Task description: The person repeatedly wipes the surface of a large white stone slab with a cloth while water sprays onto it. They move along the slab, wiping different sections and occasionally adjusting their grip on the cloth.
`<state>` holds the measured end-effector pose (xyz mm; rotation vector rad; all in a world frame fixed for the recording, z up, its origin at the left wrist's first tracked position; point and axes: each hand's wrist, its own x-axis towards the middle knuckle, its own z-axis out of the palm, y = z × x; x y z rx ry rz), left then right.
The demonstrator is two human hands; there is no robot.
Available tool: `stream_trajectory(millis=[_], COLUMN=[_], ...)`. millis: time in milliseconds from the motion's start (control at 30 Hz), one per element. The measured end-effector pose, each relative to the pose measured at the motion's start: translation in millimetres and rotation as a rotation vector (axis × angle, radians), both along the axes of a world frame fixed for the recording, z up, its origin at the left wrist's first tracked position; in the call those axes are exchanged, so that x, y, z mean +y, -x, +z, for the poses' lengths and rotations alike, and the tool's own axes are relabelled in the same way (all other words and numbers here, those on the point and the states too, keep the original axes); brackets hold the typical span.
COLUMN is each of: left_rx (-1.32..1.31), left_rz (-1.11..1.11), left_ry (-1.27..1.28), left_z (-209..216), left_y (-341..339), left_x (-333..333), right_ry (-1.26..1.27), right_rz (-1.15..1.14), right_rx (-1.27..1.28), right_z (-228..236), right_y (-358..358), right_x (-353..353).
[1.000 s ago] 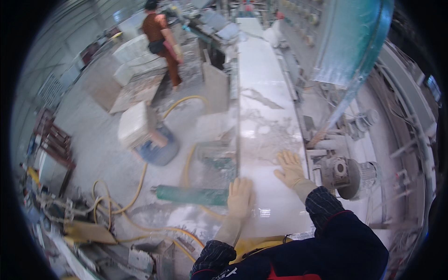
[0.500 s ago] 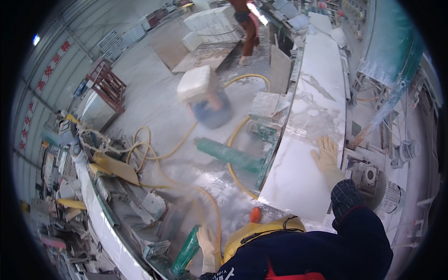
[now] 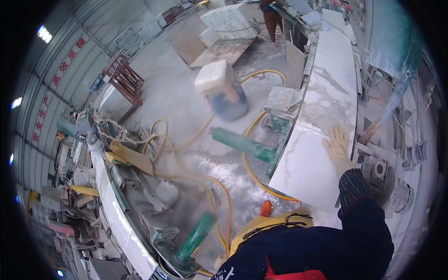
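My right hand, in a cream-yellow glove, lies flat with its fingers stretched on a white marble-patterned slab. A second veined slab continues from it toward the far end of the long bench. Low at my left side, only a small part of my gloved left hand shows beside my yellow apron. Its fingers are hidden. Nearest to it is a green roller, standing tilted on a machine frame; the hand looks apart from it.
Another green roller sticks out from the bench. Yellow hoses loop across the wet floor. A padded stool stands beyond them. To the left runs a second slab line beside scrap. A motor sits right of the bench. A person stands far off.
My left hand has left the green roller and drawn back toward my body, mostly out of sight. My right hand stays flat on the slab. The whole view has shifted slightly.
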<state>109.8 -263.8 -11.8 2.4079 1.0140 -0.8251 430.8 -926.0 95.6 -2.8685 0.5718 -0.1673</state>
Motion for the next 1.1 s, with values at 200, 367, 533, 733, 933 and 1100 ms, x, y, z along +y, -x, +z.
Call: stream_trajectory(millis=[200,367,533,733,933,1100], left_rx=[-0.105,-0.195,-0.293,-0.179,-0.151,-0.258], left_rz=[-0.117,-0.015,-0.047,-0.007,-0.041,-0.057], left_ry=[0.146,0.040,0.016,0.120,0.073,0.068], left_z=[-10,23,37,18,11,8], left_y=[-29,-61,-65,-55,-56,-58], left_x=[25,6,2,24,30,31], right_ry=[-0.036,-0.021,-0.021,-0.021,-0.035,0.001], right_rz=[-0.013,-0.024,-0.028,-0.048,-0.060,-0.031], right_rx=[0.009,-0.032,-0.027,-0.028,-0.020,-0.063], right_z=[6,6,2,5,8,0], right_y=[0,-3,-5,-9,-12,-16], right_x=[0,1,-3,-4,-5,-9])
